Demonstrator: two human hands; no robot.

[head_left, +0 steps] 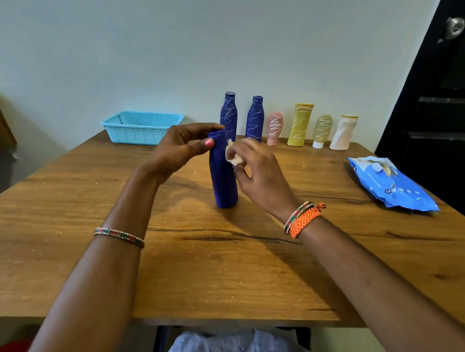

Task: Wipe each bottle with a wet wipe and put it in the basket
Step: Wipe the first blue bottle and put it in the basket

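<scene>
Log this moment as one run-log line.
step: wiping | left hand: holds blue bottle top | right hand: wet wipe on bottle | basket: no bottles visible

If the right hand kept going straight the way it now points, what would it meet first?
The right hand with its wet wipe points left at the blue bottle; that comes first, and it looks about touching already.

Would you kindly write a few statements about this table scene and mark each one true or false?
1. The left hand grips the top of the blue bottle. True.
2. The right hand is empty. False: it holds a wet wipe against the bottle.
3. Six scribbled bottles stand along the wall. True.
4. The basket already holds several bottles. False: none shows inside.
5. The wipes pack lies left of the basket. False: it lies at the table's right.
</scene>
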